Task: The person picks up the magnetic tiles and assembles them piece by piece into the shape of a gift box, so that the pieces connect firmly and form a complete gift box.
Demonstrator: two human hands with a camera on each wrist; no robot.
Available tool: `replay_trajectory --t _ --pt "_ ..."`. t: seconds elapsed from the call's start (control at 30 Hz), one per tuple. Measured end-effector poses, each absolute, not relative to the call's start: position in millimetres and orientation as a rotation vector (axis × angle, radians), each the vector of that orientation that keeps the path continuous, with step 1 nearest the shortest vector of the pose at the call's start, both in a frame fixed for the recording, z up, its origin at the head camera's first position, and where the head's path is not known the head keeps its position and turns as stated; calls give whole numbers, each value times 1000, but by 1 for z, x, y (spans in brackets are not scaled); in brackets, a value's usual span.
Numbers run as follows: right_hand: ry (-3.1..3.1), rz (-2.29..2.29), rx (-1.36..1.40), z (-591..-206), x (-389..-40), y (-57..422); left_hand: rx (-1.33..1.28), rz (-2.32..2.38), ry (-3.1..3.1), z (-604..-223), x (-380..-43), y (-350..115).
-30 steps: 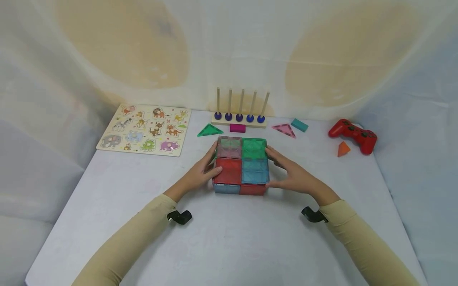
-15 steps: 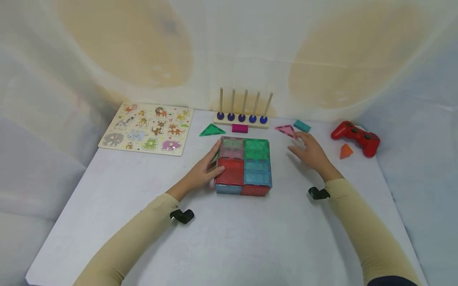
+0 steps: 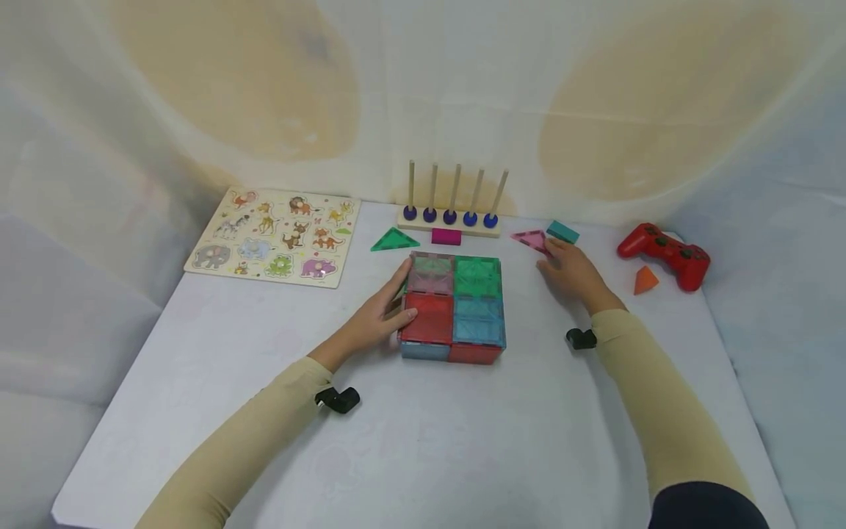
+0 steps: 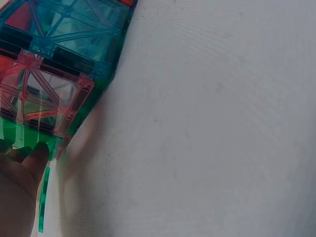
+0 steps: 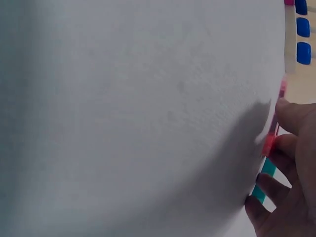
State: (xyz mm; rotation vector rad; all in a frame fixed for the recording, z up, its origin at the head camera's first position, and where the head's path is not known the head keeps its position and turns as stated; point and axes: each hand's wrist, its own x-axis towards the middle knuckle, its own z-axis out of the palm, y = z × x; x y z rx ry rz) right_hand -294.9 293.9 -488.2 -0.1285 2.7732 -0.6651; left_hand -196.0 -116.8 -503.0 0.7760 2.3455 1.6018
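Observation:
A low block of translucent magnetic tiles [image 3: 428, 319] stands mid-table, its top showing pink, green, red and blue squares. My left hand [image 3: 370, 319] rests along its left side, thumb over the red top and the other fingers straight against the side. In the left wrist view, fingertips [image 4: 38, 157] touch the green side wall. My right hand [image 3: 576, 275] pinches the near corner of a pink triangular magnetic tile [image 3: 529, 239]. The right wrist view shows thumb and fingers at the tile's edge [image 5: 269, 144]. A teal block [image 3: 563, 232] lies just behind it.
Behind the tile block lie a green triangular tile [image 3: 395, 239], a magenta block [image 3: 446, 236] and a wooden peg rack [image 3: 449, 225] with blue beads. An animal puzzle board [image 3: 271, 239] lies left. A red game controller [image 3: 664, 256] and an orange triangular piece [image 3: 645, 280] lie right.
My right hand has left the tile block's right side, moved right and back, and taken hold of the pink triangular tile. My left hand stays at the block.

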Motion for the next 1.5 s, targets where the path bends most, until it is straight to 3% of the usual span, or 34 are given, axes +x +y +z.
replay_trajectory --t 0.5,0.73,0.87,1.13,1.5 --pt "2828 -502 -313 -489 -237 299 781 1610 2341 -502 -196 -116" --pt "2836 -475 -370 -482 -208 301 762 1610 2313 -472 -185 -114" --pt "2848 -482 -363 -481 -208 299 758 1597 2313 -464 -183 -114" --pt "2872 -545 -240 -481 -229 291 789 1604 2344 -502 -197 -116" --pt "2832 -638 -190 -484 -237 287 789 1615 2340 -506 -197 -117"
